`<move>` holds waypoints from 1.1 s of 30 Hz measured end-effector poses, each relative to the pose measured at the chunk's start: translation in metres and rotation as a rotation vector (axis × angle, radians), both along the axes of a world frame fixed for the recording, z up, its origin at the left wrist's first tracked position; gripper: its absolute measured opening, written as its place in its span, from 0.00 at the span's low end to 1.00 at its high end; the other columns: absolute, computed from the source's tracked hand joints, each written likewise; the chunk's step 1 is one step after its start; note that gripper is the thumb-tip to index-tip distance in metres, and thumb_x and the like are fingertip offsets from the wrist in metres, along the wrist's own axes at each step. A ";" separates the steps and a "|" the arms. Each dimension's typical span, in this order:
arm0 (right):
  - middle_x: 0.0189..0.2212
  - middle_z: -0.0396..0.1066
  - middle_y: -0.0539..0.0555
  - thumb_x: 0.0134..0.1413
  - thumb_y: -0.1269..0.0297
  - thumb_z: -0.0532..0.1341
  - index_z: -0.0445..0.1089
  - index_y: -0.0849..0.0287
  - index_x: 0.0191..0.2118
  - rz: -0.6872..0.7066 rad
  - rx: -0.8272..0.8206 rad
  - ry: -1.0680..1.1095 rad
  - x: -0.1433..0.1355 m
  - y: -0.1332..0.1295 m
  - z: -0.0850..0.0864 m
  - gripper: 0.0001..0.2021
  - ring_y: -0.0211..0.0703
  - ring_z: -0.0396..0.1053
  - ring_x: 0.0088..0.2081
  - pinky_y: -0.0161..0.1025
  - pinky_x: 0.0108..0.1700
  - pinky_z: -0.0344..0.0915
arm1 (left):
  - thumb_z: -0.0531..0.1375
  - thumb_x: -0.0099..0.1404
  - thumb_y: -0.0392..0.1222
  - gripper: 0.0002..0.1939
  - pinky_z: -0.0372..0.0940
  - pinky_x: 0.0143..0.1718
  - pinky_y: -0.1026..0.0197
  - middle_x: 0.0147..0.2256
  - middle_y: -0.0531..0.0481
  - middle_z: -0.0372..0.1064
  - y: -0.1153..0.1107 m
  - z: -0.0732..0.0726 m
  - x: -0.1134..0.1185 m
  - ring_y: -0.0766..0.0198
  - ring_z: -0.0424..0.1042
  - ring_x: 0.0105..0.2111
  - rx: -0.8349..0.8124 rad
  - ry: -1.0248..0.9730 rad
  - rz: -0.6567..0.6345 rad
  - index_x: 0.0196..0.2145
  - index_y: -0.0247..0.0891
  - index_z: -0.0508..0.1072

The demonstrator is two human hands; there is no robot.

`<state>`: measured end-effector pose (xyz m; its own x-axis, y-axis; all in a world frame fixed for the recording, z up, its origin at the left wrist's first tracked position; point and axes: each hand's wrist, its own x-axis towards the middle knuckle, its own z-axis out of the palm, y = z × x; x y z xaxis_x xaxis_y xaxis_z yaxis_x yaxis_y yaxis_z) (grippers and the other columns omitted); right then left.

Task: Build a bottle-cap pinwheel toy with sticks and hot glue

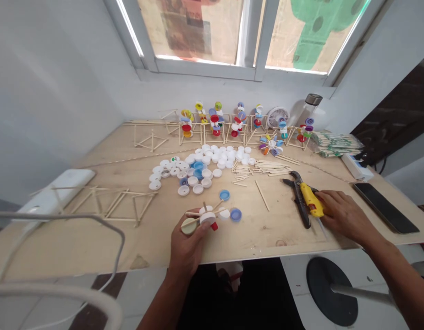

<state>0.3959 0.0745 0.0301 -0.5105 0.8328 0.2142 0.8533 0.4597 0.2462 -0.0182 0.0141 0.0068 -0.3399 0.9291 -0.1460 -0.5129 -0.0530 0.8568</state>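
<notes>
Holding one small wheel of bottle caps and sticks [207, 217] in the left hand [186, 247], well left of the yellow glue gun [312, 200], with thumb and fingers closed on the wheel's lower side. Touching the glue gun's rear with the right hand [338, 213], fingers bent; cannot tell whether wrapped around it. Finding bare tabletop [256, 233] to the glue gun's left, with one lone stick [262, 195] lying there, and a narrower strip between glue gun and near edge. Counting one pair of pliers [302, 211] just left of the glue gun, one smartphone [385, 207] to its right, two loose blue caps [235, 215] farther off to its left. Cannot count overlapping white caps [230, 155] beyond the glue gun, leftward.
</notes>
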 end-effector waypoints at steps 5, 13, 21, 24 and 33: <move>0.49 0.68 0.63 0.54 0.58 0.56 0.65 0.62 0.52 0.001 0.031 0.108 -0.007 -0.013 0.019 0.21 0.55 0.65 0.48 0.49 0.47 0.62 | 0.71 0.44 0.39 0.16 0.65 0.35 0.63 0.30 0.53 0.73 0.000 -0.004 -0.001 0.66 0.70 0.31 0.019 -0.002 0.001 0.32 0.37 0.74; 0.35 0.72 0.54 0.58 0.59 0.54 0.68 0.57 0.40 -0.087 -0.074 0.446 -0.120 -0.018 0.019 0.10 0.43 0.70 0.37 0.38 0.38 0.64 | 0.71 0.43 0.40 0.17 0.66 0.35 0.61 0.31 0.51 0.72 -0.001 -0.001 0.001 0.64 0.70 0.31 0.014 0.024 0.023 0.32 0.37 0.73; 0.30 0.72 0.53 0.58 0.58 0.53 0.66 0.57 0.31 -0.271 -0.167 0.247 -0.184 0.007 0.002 0.10 0.43 0.69 0.32 0.37 0.28 0.53 | 0.70 0.46 0.40 0.17 0.66 0.38 0.60 0.34 0.49 0.74 -0.001 -0.007 -0.001 0.63 0.72 0.33 0.046 0.004 -0.005 0.34 0.37 0.72; 0.30 0.71 0.54 0.58 0.58 0.53 0.65 0.58 0.30 -0.333 -0.195 0.183 -0.189 0.012 0.002 0.10 0.43 0.68 0.31 0.37 0.27 0.50 | 0.70 0.47 0.39 0.16 0.65 0.40 0.61 0.35 0.49 0.75 -0.001 -0.010 -0.002 0.64 0.72 0.35 0.065 -0.013 -0.013 0.35 0.38 0.73; 0.31 0.72 0.55 0.59 0.64 0.52 0.66 0.58 0.31 -0.321 -0.212 0.178 -0.191 0.012 0.005 0.09 0.44 0.69 0.32 0.38 0.29 0.49 | 0.70 0.46 0.41 0.16 0.66 0.37 0.60 0.34 0.49 0.74 -0.002 -0.004 -0.001 0.63 0.71 0.32 0.059 0.022 0.004 0.33 0.37 0.73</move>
